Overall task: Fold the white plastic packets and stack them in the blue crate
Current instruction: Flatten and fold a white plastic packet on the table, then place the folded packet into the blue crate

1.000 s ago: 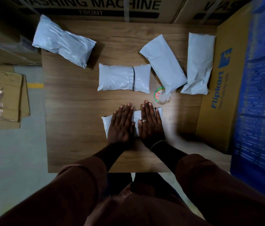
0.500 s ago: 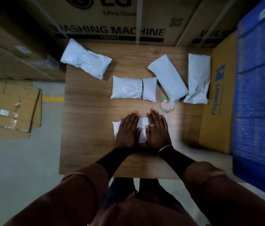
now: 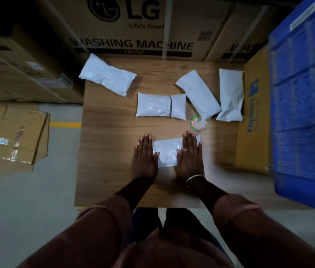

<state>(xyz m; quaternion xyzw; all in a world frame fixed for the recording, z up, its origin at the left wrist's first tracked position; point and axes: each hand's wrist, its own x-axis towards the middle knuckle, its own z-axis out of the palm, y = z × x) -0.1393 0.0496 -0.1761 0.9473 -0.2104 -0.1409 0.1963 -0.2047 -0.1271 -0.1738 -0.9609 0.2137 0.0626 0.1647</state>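
The white packet (image 3: 167, 151) is pressed flat at 6 o'clock on the worktop (image 3: 110, 161). The left hand (image 3: 144, 157) and right hand (image 3: 189, 155) are laid over its ends with fingers straight, and nothing is gripped. Air should probably be pressed outward before one end is folded over squarely. The blue crate (image 3: 303, 113) stands at 3 o'clock.

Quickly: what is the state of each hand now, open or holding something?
Left hand: open, flat, pressing the packet at its left end.
Right hand: open, flat, pressing its right end.
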